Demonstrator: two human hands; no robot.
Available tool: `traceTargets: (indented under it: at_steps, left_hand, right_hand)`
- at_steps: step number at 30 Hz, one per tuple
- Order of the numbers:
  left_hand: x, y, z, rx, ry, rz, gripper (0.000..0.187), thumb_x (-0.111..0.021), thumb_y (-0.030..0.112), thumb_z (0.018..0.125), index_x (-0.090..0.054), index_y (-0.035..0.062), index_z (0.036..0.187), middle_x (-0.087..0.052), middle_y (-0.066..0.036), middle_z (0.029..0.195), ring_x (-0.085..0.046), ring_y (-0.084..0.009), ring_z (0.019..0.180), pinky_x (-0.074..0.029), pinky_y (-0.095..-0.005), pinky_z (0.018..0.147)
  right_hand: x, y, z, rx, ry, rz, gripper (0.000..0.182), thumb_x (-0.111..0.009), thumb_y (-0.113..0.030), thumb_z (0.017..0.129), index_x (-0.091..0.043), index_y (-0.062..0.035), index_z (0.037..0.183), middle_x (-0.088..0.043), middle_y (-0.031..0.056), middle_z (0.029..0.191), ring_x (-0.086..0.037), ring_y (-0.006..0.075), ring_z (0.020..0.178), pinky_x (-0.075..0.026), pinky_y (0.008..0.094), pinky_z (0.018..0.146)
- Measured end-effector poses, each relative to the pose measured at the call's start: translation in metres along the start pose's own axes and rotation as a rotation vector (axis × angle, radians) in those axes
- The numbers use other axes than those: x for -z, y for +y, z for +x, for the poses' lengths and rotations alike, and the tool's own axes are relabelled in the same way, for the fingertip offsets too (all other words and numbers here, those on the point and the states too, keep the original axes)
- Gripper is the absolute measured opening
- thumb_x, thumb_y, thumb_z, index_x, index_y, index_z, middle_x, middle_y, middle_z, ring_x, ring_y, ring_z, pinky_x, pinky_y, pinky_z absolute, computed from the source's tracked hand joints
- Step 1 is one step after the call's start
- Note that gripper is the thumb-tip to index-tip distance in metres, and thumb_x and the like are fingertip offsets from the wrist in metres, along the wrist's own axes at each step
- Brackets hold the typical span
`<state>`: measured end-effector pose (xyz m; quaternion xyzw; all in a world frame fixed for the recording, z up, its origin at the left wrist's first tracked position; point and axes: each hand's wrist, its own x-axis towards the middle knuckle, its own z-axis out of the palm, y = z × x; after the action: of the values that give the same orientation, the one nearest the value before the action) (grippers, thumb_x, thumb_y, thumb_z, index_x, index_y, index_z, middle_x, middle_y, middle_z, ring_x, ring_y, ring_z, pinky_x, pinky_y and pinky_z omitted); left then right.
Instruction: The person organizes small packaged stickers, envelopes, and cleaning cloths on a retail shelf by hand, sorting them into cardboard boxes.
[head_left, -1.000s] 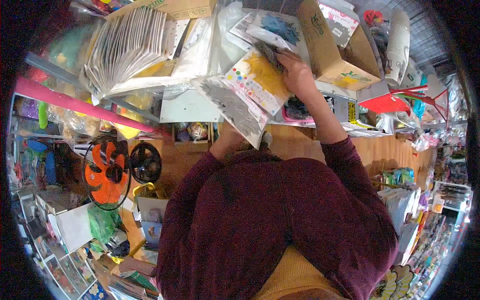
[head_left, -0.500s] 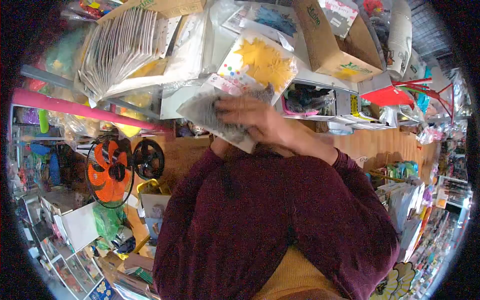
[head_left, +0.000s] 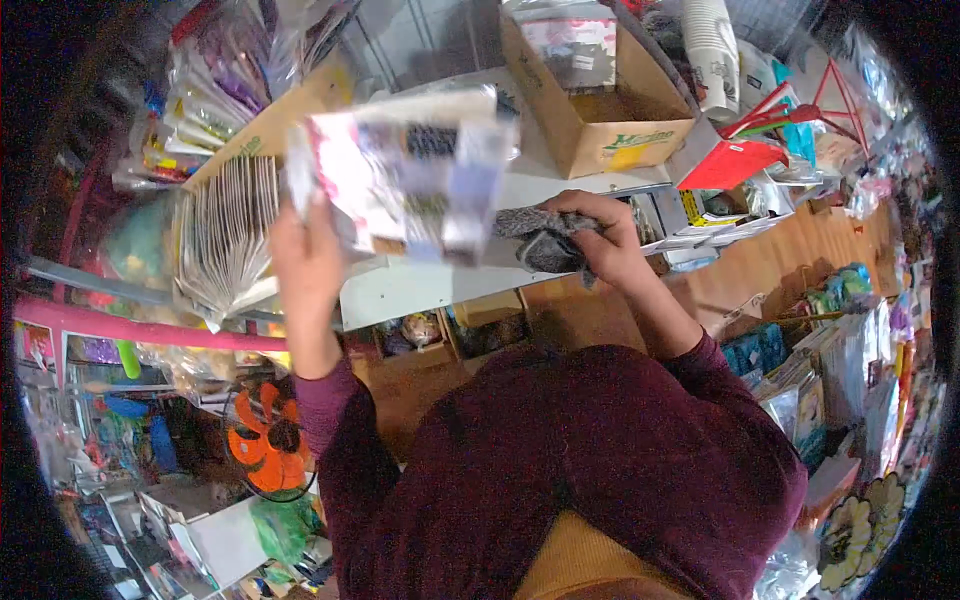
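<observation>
Since a moment ago, both hands have come apart: the left hand (head_left: 308, 262) has lifted the flat plastic-wrapped packets (head_left: 405, 170) up and to the left, where they show blurred, with fingers clamped on their lower left edge, while the right hand (head_left: 600, 235) has drawn aside with its fingers clenched around a grey cloth (head_left: 540, 240). Print on the packets is too smeared to read. Behind them stands an open cardboard box (head_left: 610, 125) on a white shelf (head_left: 420, 285), bearing a green and yellow logo that cannot be made out. Left of the packets a fanned stack of white cards (head_left: 225, 235) leans on the shelf. Below hangs an orange and black fan (head_left: 268, 450).
</observation>
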<state>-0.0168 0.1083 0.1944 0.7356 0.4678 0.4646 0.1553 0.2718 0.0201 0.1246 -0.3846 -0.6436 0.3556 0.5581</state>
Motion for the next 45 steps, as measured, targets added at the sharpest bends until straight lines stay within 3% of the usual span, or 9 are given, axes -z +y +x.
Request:
traceTargets:
  at_steps: [4,8,10,13,16,18,22,38,45]
  left_hand:
    - [0.005,0.047,0.068,-0.314,0.051,0.243,0.025,-0.044,0.011,0.084,-0.055,-0.0039,0.101,-0.060,-0.023,0.077,-0.061,-0.0365,0.073,-0.045,-0.0380,0.063]
    - [-0.047,0.075,0.138,-0.511,0.104,0.497,0.033,-0.045,0.017,0.079,-0.057,0.0040,0.107,-0.061,-0.024,0.092,-0.058,-0.0425,0.086,-0.047,-0.0439,0.075]
    - [-0.083,0.110,0.157,-0.461,0.042,0.605,0.031,-0.046,0.017,0.078,-0.058,0.0071,0.105,-0.062,-0.024,0.089,-0.059,-0.0418,0.083,-0.048,-0.0459,0.074]
    - [-0.136,0.138,0.179,-0.485,-0.011,0.702,0.035,-0.048,0.020,0.080,-0.056,0.0133,0.114,-0.062,-0.021,0.089,-0.059,-0.0389,0.086,-0.046,-0.0471,0.074]
    - [-0.179,0.148,0.194,-0.474,-0.108,0.672,0.030,-0.060,0.008,0.078,-0.058,-0.0008,0.107,-0.062,-0.024,0.086,-0.064,-0.0312,0.081,-0.048,-0.0366,0.071]
    - [-0.211,0.125,0.208,-0.669,-0.082,0.521,0.036,-0.048,0.018,0.079,-0.056,0.0153,0.114,-0.063,-0.021,0.086,-0.059,-0.0397,0.083,-0.047,-0.0483,0.071]
    - [-0.244,0.115,0.222,-0.621,-0.168,0.628,0.034,-0.048,0.017,0.079,-0.056,0.0145,0.112,-0.063,-0.021,0.086,-0.060,-0.0390,0.082,-0.047,-0.0480,0.069]
    - [-0.250,0.097,0.230,-0.543,-0.383,0.722,0.036,-0.048,0.016,0.079,-0.055,0.0150,0.115,-0.063,-0.019,0.090,-0.061,-0.0370,0.082,-0.049,-0.0456,0.069]
    - [-0.272,0.088,0.221,-0.945,-0.279,0.518,0.025,-0.045,0.011,0.081,-0.058,0.0096,0.102,-0.064,-0.015,0.085,-0.062,-0.0334,0.079,-0.049,-0.0419,0.066]
  right_hand:
    - [-0.002,0.017,0.009,0.045,0.024,-0.125,0.039,-0.044,0.010,0.063,-0.058,0.0043,0.099,-0.063,0.0165,0.096,-0.061,0.0253,0.092,-0.044,0.0309,0.087]
    - [-0.003,0.034,0.027,0.052,-0.018,-0.313,0.037,-0.054,0.007,0.063,-0.059,-0.0016,0.099,-0.061,0.0173,0.092,-0.059,0.0344,0.085,-0.048,0.0358,0.076]
    - [-0.008,0.047,0.037,0.329,-0.013,-0.417,0.036,-0.056,0.005,0.064,-0.060,-0.0031,0.099,-0.061,0.0161,0.090,-0.058,0.0349,0.084,-0.049,0.0395,0.073]
    - [-0.014,0.054,0.042,0.293,-0.065,-0.435,0.036,-0.060,0.000,0.063,-0.059,-0.0051,0.099,-0.060,0.0154,0.090,-0.058,0.0353,0.084,-0.048,0.0427,0.071]
    - [-0.015,0.065,0.045,0.334,-0.090,-0.500,0.038,-0.060,-0.003,0.063,-0.057,-0.0060,0.101,-0.058,0.0160,0.090,-0.058,0.0353,0.083,-0.048,0.0432,0.070]
    - [-0.014,0.077,0.047,0.325,-0.150,-0.532,0.038,-0.060,-0.004,0.063,-0.057,-0.0059,0.101,-0.058,0.0161,0.089,-0.058,0.0352,0.083,-0.048,0.0435,0.070]
    - [-0.013,0.089,0.049,0.342,-0.098,-0.534,0.037,-0.061,-0.007,0.065,-0.057,-0.0076,0.102,-0.058,0.0162,0.087,-0.058,0.0358,0.081,-0.048,0.0450,0.067]
    - [-0.006,0.095,0.049,0.400,-0.125,-0.483,0.032,-0.061,-0.011,0.068,-0.057,-0.0057,0.100,-0.058,0.0147,0.091,-0.058,0.0344,0.086,-0.048,0.0429,0.074]
    - [-0.004,0.095,0.049,0.454,-0.133,-0.487,0.033,-0.061,-0.011,0.069,-0.056,-0.0038,0.100,-0.058,0.0148,0.092,-0.057,0.0332,0.089,-0.047,0.0419,0.078]
